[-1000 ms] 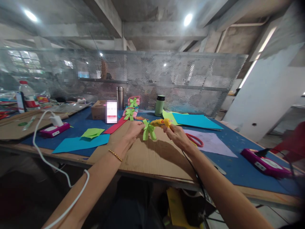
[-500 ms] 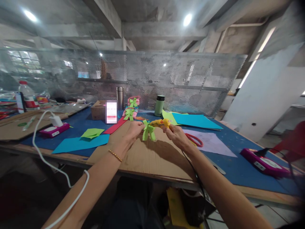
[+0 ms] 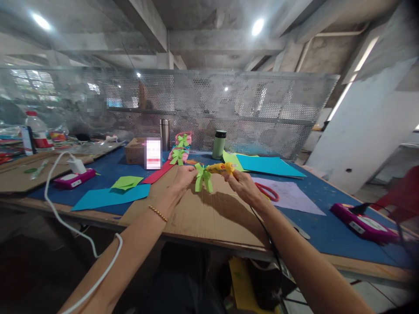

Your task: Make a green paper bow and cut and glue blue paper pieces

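Note:
My left hand (image 3: 187,178) is closed, pinching the left edge of a light green paper bow (image 3: 203,179) with hanging strips. In my right hand (image 3: 242,183) is a yellow hot glue gun (image 3: 222,168), its front end pointing left against or very near the bow; I cannot tell if they touch. The gun's black cord runs down past my right wrist. Both hands are held above a brown cardboard sheet (image 3: 196,218). Red-handled scissors (image 3: 268,192) lie just right of my right hand, partly hidden by it.
Several bows rest on pink pieces (image 3: 173,156) at the back. Blue paper (image 3: 111,197) lies left, more blue sheets (image 3: 270,165) back right, lilac paper (image 3: 294,196) right. A green bottle (image 3: 219,145), steel flask (image 3: 165,134) and purple power strips (image 3: 363,223) stand around. A white cable crosses my left forearm.
The green bow has shifted very slightly left and up near the glue gun's front end. Both hands keep nearly the same place and grip.

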`<state>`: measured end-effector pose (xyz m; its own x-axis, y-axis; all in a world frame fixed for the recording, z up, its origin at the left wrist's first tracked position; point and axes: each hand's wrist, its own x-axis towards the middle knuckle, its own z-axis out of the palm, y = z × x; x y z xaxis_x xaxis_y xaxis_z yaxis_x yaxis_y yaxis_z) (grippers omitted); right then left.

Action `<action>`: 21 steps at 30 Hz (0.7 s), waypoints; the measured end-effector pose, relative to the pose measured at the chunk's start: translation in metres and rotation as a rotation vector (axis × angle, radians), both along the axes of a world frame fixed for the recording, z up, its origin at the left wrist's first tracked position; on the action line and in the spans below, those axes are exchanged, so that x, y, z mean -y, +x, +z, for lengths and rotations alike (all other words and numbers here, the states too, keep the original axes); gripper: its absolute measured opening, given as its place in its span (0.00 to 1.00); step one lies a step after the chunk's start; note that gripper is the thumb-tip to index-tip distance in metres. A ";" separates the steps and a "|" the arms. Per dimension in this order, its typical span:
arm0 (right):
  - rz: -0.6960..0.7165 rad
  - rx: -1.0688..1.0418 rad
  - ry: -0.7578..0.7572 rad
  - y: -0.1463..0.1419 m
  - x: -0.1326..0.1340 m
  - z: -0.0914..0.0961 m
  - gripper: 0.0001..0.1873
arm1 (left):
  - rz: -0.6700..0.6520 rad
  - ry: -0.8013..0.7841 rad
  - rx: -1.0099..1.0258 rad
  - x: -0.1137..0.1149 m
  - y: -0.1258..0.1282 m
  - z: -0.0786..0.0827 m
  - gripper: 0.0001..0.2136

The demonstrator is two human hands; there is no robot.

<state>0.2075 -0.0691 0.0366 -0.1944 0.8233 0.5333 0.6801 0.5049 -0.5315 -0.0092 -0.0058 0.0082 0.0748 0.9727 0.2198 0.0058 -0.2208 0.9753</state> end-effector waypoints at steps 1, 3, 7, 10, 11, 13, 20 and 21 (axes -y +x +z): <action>-0.004 0.006 0.001 0.000 0.000 0.000 0.29 | -0.008 -0.005 0.002 0.001 0.000 0.000 0.10; -0.015 0.027 0.009 -0.001 0.001 0.001 0.30 | -0.020 -0.011 0.012 0.002 0.000 0.000 0.10; -0.033 0.058 0.049 0.000 0.000 0.002 0.32 | -0.029 -0.013 0.015 0.006 0.000 0.002 0.10; -0.028 0.066 0.057 -0.001 0.001 0.002 0.31 | -0.037 -0.014 -0.012 0.008 -0.002 0.003 0.10; -0.028 0.069 0.057 -0.001 0.001 0.002 0.31 | -0.039 -0.014 -0.020 0.009 -0.003 0.003 0.09; -0.028 0.078 0.058 -0.001 0.001 0.002 0.31 | -0.036 -0.012 -0.023 0.010 -0.004 0.004 0.09; -0.011 0.069 0.067 0.002 -0.002 0.000 0.30 | -0.013 0.000 0.001 0.009 -0.003 0.006 0.09; -0.012 0.068 0.069 0.002 -0.002 0.000 0.30 | -0.008 0.002 -0.002 0.009 -0.003 0.006 0.09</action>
<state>0.2093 -0.0674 0.0369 -0.2223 0.7875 0.5748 0.7194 0.5304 -0.4485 -0.0120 -0.0151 0.0144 0.0826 0.9716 0.2217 0.0057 -0.2229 0.9748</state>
